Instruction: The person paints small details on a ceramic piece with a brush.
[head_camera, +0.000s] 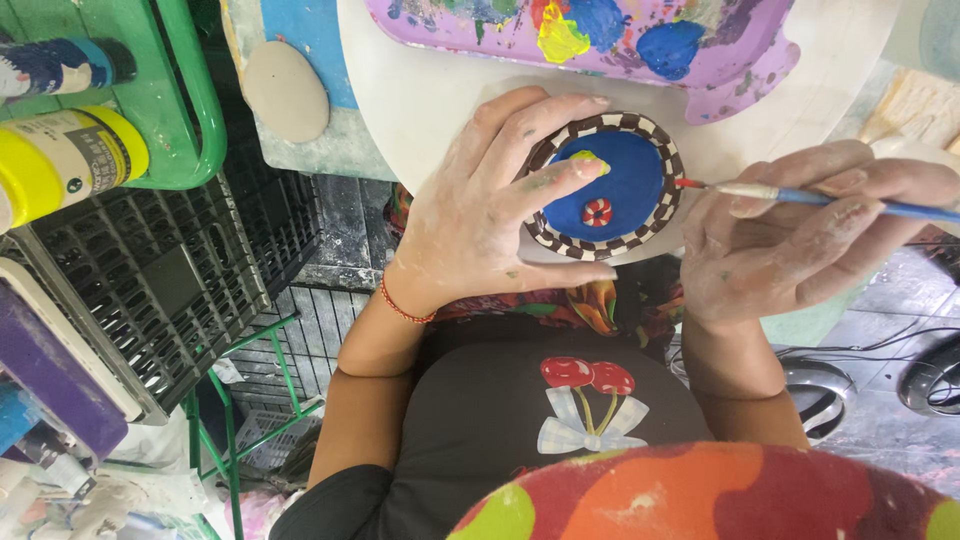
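At the far left we see a yellow paint bottle with a pale label lying in a green basket, and a dark blue bottle above it. A black crate sits beneath. Our left hand has its grip clamped on a small blue bowl with a brown-and-white checked rim, at the near edge of the round white surface. Our right hand pinches a thin brush, its red tip touching the bowl's rim. A purple palette of paint blobs lies beyond. Grey floor shows below.
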